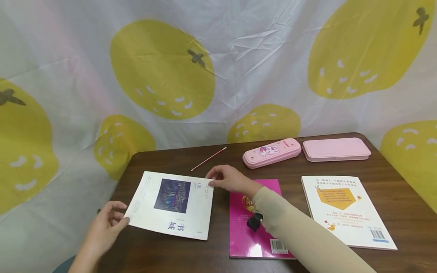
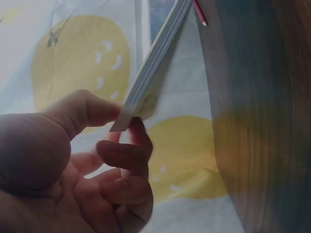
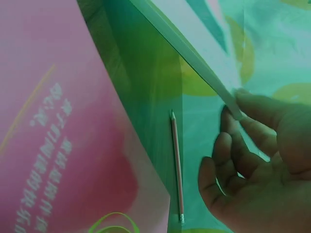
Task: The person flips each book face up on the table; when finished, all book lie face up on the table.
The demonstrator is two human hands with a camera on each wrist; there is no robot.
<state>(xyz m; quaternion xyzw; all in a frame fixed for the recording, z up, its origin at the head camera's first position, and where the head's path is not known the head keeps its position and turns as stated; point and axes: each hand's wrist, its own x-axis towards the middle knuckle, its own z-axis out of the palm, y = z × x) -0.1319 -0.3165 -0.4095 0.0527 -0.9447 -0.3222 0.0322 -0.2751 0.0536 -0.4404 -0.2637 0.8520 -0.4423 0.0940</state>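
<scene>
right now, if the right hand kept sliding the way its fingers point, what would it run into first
Probably nothing on the table: the right hand, pinching the white magazine at its corner, points left-and-away, passing short of the pencil. Depth is unclear.

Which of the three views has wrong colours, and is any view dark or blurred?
Right wrist view: a strong green-teal cast over the table and backdrop, the pencil still sharp. Left wrist view: dim, the left hand in shadow and soft, close to the lens. Head view: evenly lit, natural colours, glare on the pink book.
</scene>
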